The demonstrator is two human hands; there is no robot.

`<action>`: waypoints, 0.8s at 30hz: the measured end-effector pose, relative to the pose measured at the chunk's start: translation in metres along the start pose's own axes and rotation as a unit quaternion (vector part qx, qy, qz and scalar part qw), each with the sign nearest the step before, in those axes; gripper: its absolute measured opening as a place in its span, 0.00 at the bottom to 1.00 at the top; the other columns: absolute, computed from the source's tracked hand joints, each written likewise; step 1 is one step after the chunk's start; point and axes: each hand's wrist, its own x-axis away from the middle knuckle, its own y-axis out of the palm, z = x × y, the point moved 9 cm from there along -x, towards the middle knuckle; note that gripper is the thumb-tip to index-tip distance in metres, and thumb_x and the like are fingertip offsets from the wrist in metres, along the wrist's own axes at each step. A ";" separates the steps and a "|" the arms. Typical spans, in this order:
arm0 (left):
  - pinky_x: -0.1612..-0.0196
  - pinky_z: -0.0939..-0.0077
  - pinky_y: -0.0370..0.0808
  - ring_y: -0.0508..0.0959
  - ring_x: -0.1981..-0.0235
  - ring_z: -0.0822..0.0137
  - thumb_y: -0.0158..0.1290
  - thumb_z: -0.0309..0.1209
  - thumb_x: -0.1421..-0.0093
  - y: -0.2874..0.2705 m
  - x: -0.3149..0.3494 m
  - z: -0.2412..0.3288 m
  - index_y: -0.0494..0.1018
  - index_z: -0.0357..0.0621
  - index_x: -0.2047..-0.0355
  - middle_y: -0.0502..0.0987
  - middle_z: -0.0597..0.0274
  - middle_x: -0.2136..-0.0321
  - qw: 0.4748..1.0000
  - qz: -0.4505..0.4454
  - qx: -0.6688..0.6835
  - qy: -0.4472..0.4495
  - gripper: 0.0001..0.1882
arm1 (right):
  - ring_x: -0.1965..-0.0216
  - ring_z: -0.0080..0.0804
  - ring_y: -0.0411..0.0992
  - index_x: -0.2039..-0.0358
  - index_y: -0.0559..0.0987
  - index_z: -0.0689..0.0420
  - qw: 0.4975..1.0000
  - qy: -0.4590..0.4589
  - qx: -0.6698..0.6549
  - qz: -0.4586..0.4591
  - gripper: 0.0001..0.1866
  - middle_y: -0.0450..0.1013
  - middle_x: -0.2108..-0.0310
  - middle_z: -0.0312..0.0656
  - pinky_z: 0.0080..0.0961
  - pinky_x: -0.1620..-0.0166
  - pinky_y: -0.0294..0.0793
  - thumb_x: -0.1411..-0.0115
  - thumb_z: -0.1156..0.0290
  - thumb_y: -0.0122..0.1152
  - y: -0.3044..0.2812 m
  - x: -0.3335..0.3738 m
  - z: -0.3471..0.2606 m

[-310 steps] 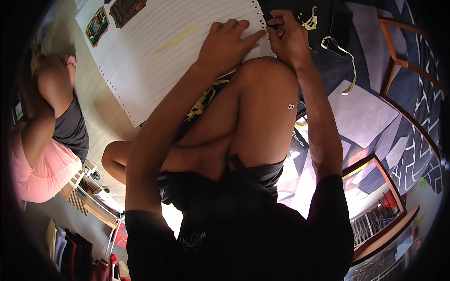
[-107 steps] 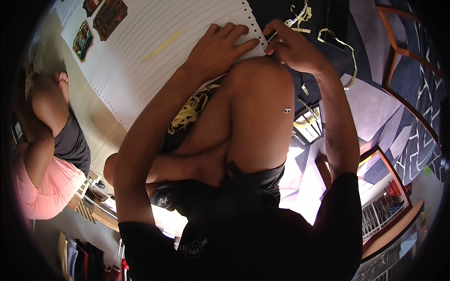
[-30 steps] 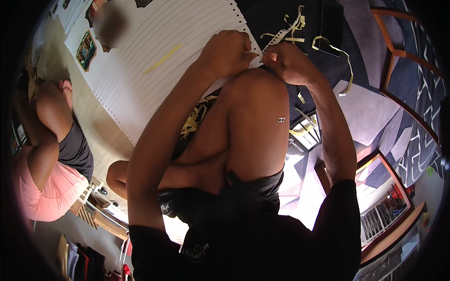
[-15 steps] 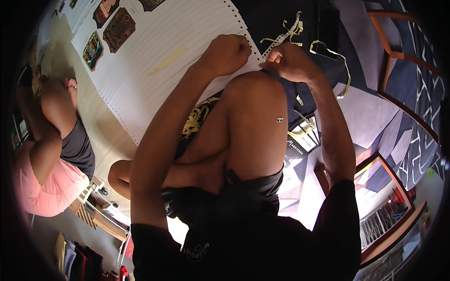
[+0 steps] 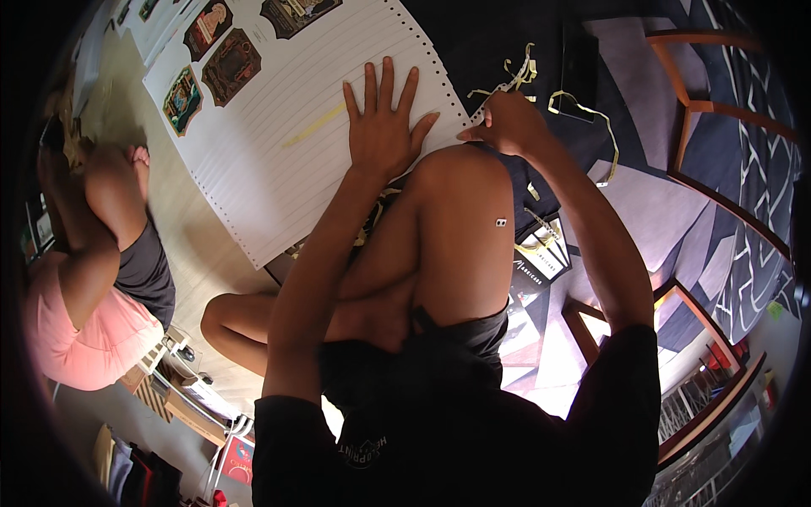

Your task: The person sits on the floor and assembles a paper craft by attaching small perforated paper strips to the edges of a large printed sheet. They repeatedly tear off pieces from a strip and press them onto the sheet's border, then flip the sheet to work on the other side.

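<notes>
A large stack of white paper with a hole-punched edge (image 5: 253, 152) spreads out in front of me, its sheets slightly fanned. My left hand (image 5: 384, 127) lies flat on it, fingers spread. My right hand (image 5: 511, 122) is closed at the sheet's right-hand corner, thumb and fingers pinched on the hole-punched edge strip. Beyond that hand, torn yellow-and-white strips (image 5: 525, 69) lie tangled on the dark cloth. One thin yellow strip (image 5: 317, 124) rests on the paper, left of my left hand.
Dark badge-shaped prints (image 5: 230, 68) show at the paper's far left. Another person's bent leg (image 5: 114, 190) is at left. A curled strip (image 5: 612, 144) and a wooden frame (image 5: 688, 106) lie to the right. My raised knee (image 5: 465, 186) stands between my arms.
My left hand has opened from a fist and laid itself flat on the paper, nearer the middle. My right hand stays pinched at the corner, shifted slightly.
</notes>
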 end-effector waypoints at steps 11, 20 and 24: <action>0.30 0.34 0.36 0.45 0.26 0.45 0.41 0.59 0.32 0.001 0.000 -0.003 0.55 0.56 0.28 0.48 0.47 0.27 0.999 -0.013 0.029 -0.014 0.38 | 0.69 0.46 0.78 0.62 0.80 0.60 0.895 -0.228 -0.135 0.359 0.08 0.76 0.71 0.48 0.36 0.64 0.77 0.39 0.71 0.64 -0.091 -0.054 -0.068; 0.32 0.31 0.39 0.49 0.27 0.42 0.49 0.57 0.35 -0.033 -0.034 -0.034 0.58 0.39 0.32 0.51 0.39 0.29 0.994 0.019 0.089 -0.054 0.42 | 0.58 0.44 0.76 0.38 0.73 0.44 0.914 -0.243 0.068 0.319 0.33 0.70 0.57 0.49 0.41 0.57 0.78 0.45 0.78 0.59 -0.098 -0.109 -0.114; 0.33 0.25 0.38 0.46 0.27 0.38 0.42 0.59 0.32 -0.022 -0.068 -0.067 0.55 0.39 0.30 0.49 0.38 0.28 0.989 0.105 0.000 -0.103 0.42 | 0.56 0.42 0.75 0.36 0.72 0.42 0.924 -0.227 0.077 0.298 0.33 0.70 0.56 0.46 0.40 0.55 0.75 0.44 0.75 0.61 -0.092 -0.108 -0.117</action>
